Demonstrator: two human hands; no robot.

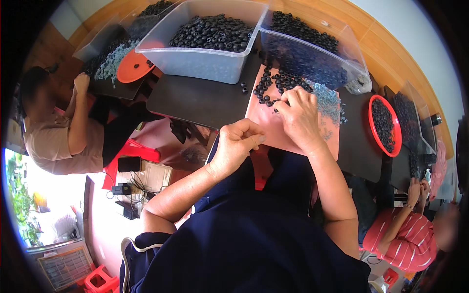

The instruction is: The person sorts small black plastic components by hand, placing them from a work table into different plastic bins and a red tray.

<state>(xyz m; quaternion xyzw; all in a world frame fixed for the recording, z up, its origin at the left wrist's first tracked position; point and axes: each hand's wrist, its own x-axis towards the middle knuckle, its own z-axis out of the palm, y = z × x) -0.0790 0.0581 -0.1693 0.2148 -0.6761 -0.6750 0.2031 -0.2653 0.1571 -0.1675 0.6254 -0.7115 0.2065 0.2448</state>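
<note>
Head view, right hand [299,113] palm down on a pink board [273,129] on the table, fingers curled onto small black ring beads [267,88] strewn flat without shared direction, left hand [238,141] pinched shut, contents hidden, clear bin [195,61] beyond.

A round orange lid [133,67] is lying at the far left beside a heap of pale blue-grey pieces [111,59]; a red basket [384,125] of black rings is sitting on the right; a person in a red striped shirt [405,241] is working lower right; another in beige [53,141] is sitting left.
</note>
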